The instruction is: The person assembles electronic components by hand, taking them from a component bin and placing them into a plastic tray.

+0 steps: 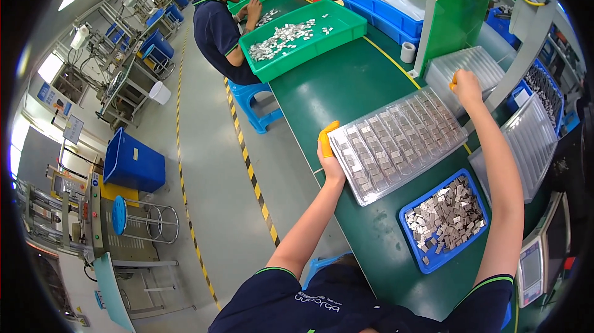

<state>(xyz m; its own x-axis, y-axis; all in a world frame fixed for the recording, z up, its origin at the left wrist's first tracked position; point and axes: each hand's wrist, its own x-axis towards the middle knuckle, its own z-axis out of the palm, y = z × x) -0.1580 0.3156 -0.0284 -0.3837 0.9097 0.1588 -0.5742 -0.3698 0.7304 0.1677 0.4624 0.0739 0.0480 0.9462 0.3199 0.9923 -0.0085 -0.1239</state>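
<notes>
A clear plastic tray (399,144) with rows of small metal pieces in its slots lies on the green table in front of me. My left hand (331,156), with yellow finger covers, grips the tray's left edge. Beyond its far right corner stands a stack of clear ribbed plastic trays (476,60). My right hand (467,90), also in yellow finger covers, reaches over there with fingers curled in a pinch on a clear tray's edge; the exact contact is hard to see. Nearer me, a blue bin (428,266) holds many loose metal pieces (445,218).
Past the tray, a green bin (266,73) of small pieces stands by a seated co-worker (223,36). Blue crates (383,17) and a white roll (408,52) sit farther back. At right are more clear trays (523,147), a metal post (427,17) and a scale (532,268).
</notes>
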